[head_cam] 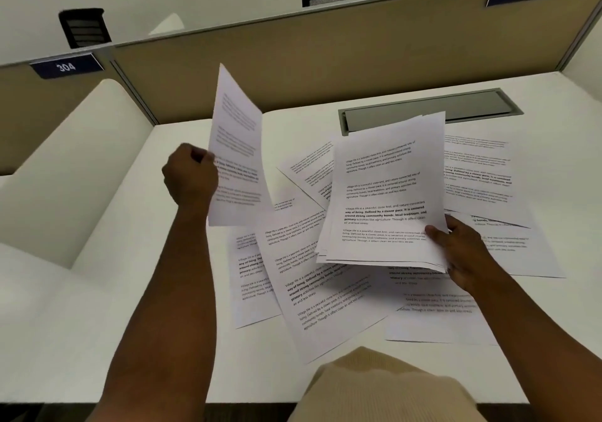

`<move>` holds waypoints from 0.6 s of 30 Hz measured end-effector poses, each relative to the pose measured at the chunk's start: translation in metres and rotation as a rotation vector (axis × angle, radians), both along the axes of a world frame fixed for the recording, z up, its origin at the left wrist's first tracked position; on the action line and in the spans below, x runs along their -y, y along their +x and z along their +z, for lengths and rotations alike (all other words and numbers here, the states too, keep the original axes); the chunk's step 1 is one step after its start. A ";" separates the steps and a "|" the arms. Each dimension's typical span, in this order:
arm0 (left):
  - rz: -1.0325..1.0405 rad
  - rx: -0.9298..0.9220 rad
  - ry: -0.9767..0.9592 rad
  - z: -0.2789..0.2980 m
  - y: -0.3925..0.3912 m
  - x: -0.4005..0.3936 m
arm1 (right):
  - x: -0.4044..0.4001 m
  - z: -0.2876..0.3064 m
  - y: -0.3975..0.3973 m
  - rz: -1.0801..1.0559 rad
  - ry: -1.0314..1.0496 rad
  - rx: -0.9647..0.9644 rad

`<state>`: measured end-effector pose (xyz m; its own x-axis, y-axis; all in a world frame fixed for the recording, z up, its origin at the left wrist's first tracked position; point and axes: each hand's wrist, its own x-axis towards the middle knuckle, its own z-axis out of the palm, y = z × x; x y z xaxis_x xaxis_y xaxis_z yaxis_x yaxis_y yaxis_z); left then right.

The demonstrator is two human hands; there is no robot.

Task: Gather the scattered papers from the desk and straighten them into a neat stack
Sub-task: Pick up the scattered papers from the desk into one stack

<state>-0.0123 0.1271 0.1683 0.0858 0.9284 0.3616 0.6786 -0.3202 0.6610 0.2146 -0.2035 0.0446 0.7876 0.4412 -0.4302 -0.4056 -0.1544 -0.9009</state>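
1. Nearest the person, loose printed sheets [312, 294] lie overlapped and fanned at differing angles on the white table [163, 340], directly below and between the two forearms.
2. The right hand [462, 255] grips a gathered sheaf of papers [384, 193] by its lower right corner, thumb on top and fingers curled beneath. The sheaf is lifted off the table, its long axis running away from the person and tilted slightly; its edges are stepped, not yet flush.
3. The left hand [189, 174] pinches a single sheet [236, 148] by its left edge, fingers closed round it. The sheet stands almost upright, long axis vertical, and hangs left of the sheaf with a gap between the two.
4. The coming move appears to turn on that gap: the single sheet lies to the left of the sheaf and slightly farther out, so the left hand would carry it rightward and lay it flat to match the sheaf's long axis.
5. Farther sheets [475, 174] rest beyond the right hand, nearer that hand than the left.
6. Behind them a grey cable hatch [456, 106] sits in the table before the tan partition [293, 60].
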 end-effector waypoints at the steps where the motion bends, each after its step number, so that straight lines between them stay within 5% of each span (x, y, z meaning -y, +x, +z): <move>1: -0.012 0.006 0.031 0.010 0.002 0.002 | -0.001 0.000 0.000 0.001 0.006 -0.002; 8: -0.259 0.248 0.052 0.065 0.013 0.032 | -0.007 0.003 -0.003 0.006 0.030 -0.002; 13: -0.419 0.602 -0.327 0.071 0.026 0.056 | -0.012 0.006 -0.007 0.024 0.074 -0.030; 18: -0.441 0.434 -0.547 0.031 0.038 0.068 | -0.015 0.016 -0.012 0.088 0.190 -0.063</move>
<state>0.0260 0.0593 0.1989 0.4404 0.8966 -0.0469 0.2141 -0.0542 0.9753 0.2030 -0.1883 0.0602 0.7165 0.5851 -0.3799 -0.4548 -0.0212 -0.8904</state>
